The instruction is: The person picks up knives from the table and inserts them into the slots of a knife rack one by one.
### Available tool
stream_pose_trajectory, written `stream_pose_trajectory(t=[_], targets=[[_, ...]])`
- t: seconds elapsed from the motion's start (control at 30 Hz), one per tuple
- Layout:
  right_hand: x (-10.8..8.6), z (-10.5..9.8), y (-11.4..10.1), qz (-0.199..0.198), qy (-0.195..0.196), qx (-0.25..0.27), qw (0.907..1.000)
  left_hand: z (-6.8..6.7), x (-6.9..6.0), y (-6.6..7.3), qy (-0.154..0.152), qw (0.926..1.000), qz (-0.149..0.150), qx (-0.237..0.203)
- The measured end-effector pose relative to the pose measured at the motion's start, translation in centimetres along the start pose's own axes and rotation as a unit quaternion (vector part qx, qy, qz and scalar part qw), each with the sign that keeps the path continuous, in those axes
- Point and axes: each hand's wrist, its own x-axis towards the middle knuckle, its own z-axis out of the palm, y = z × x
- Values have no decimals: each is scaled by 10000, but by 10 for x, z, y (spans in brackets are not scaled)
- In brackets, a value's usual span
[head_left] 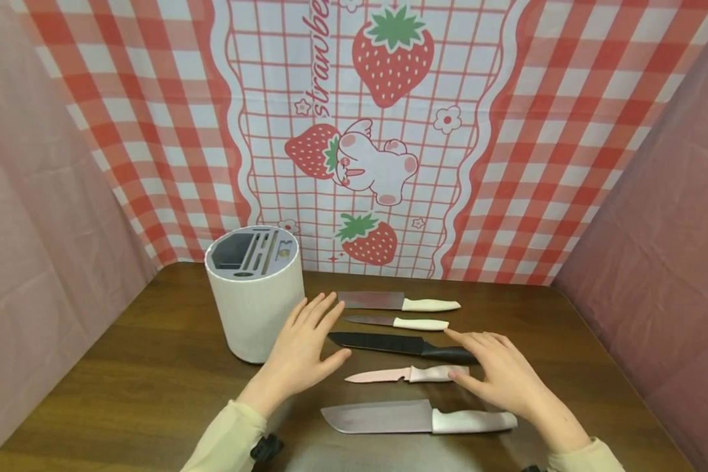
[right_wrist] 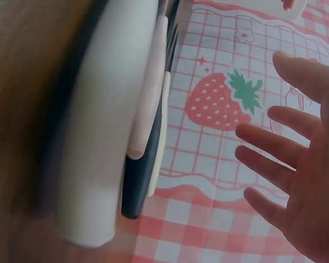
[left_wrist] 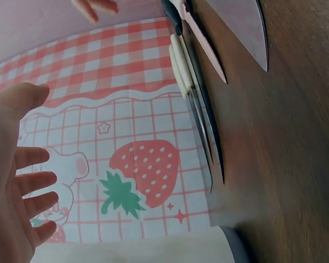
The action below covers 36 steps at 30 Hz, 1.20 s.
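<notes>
Fingers spread, my left hand [head_left: 301,351] hovers between the white knife block [head_left: 256,311] and the knife tips; it holds nothing. My right hand [head_left: 498,370], also bare and with fingers extended, is above the handle ends; the right wrist view shows it apart from them. Several knives lie in a row, blades to the left. Farthest is a broad-bladed knife [head_left: 372,301] with a cream handle. Nearer come a small paring knife [head_left: 421,324], a black knife [head_left: 383,342], a pink-bladed knife [head_left: 380,375] and a wide kitchen knife [head_left: 383,417] with a white handle [right_wrist: 101,137].
The block's grey top [head_left: 265,252] has several slots and one large opening. A brown wooden table [head_left: 124,367] carries everything. Behind it hangs a strawberry-print checked cloth [head_left: 389,242], with pink drapes [head_left: 655,229] at both sides.
</notes>
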Motion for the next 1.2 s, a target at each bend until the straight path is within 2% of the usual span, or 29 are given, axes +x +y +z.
stream_pose_trajectory(t=[0.13,0.27,0.43,0.5,0.73,0.87,1.07,1.2], targets=[[-8,1,1,-47,-32,80,10000,-4,-4,-3,292,9996,-2,-32],[-16,4,4,-79,-189,199,9996,-9,-8,-8,706,9975,16,-67],[-25,4,6,-122,-517,290,9982,-14,-16,-14,1258,9919,-87,-179],[-28,3,7,-107,-623,290,9976,-15,-19,-16,1561,9874,-102,-237],[-38,5,12,-6,-813,403,9959,-21,-21,-22,2684,9627,-146,-304],[-43,6,16,48,-912,408,9950,-26,-21,-25,3148,9486,-207,-236],[-48,8,20,40,-947,429,9946,-30,-23,-32,3610,9298,-690,-196],[-50,11,22,12,-940,440,9946,-32,-24,-38,3929,9140,-987,-236]])
